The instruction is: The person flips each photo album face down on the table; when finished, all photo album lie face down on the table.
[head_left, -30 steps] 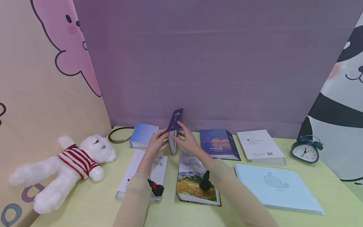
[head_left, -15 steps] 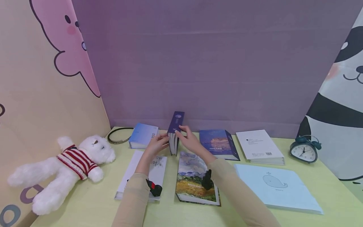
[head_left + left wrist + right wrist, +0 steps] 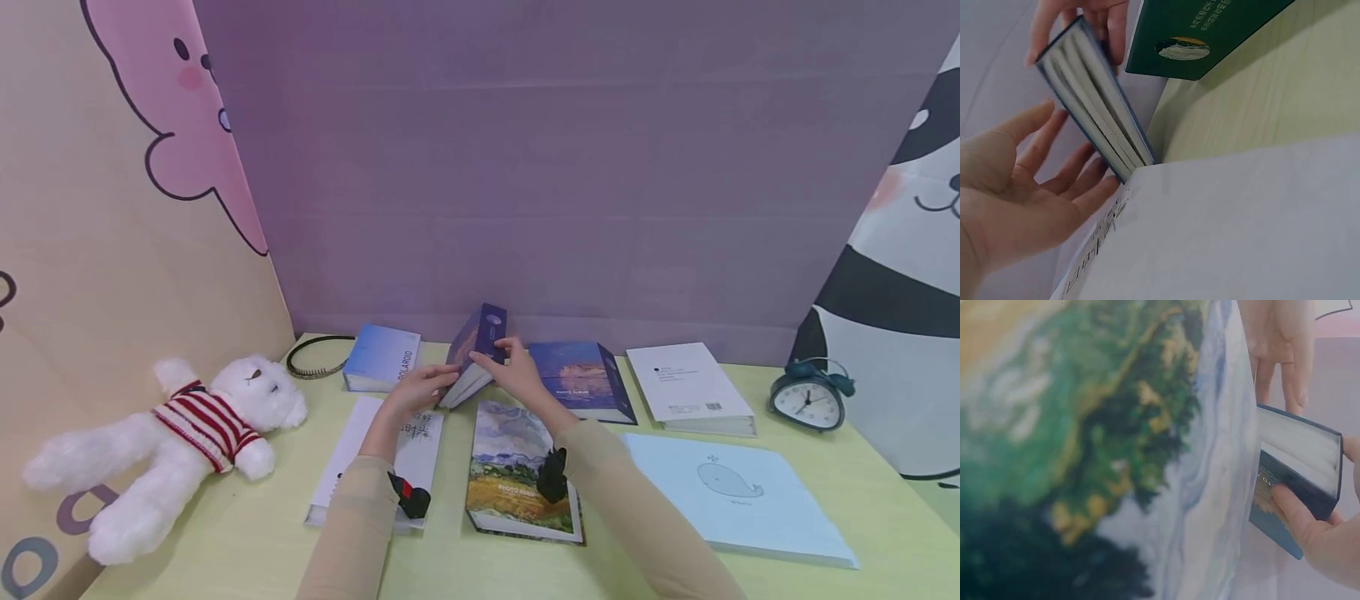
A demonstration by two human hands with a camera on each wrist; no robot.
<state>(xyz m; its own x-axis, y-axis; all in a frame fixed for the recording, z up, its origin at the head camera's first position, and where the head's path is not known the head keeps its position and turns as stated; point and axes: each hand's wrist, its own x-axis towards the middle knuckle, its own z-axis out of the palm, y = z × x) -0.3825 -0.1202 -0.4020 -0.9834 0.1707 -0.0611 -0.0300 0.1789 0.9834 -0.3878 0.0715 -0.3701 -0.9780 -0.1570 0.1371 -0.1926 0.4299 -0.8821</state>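
A dark blue photo album [image 3: 491, 327] stands tilted near the back of the table, its white page edges facing the person. My right hand [image 3: 517, 372] grips it by the spine side, thumb on one face and fingers on the other, as the right wrist view shows around the album [image 3: 1302, 450]. At the album's other side is my left hand [image 3: 412, 390]. In the left wrist view, the fingers of that left hand [image 3: 1035, 194] are loosely stretched, with fingertips at the cover near its lower edge. Part of the cover is hidden by the hands.
Nearby lie a white album [image 3: 423, 454], a landscape-covered album [image 3: 517, 492], a Polaroid album [image 3: 378, 354] and a sunset album [image 3: 562, 367]. Farther right are another white album [image 3: 686, 383], a whale-print book [image 3: 720, 492] and an alarm clock [image 3: 806, 404]. A teddy bear [image 3: 195, 425] and headband [image 3: 315, 360] lie left.
The dark blue album has turned and leaned to the right, showing more of its picture cover. My right hand has shifted slightly right with it; the left hand's fingers have lowered along its side.
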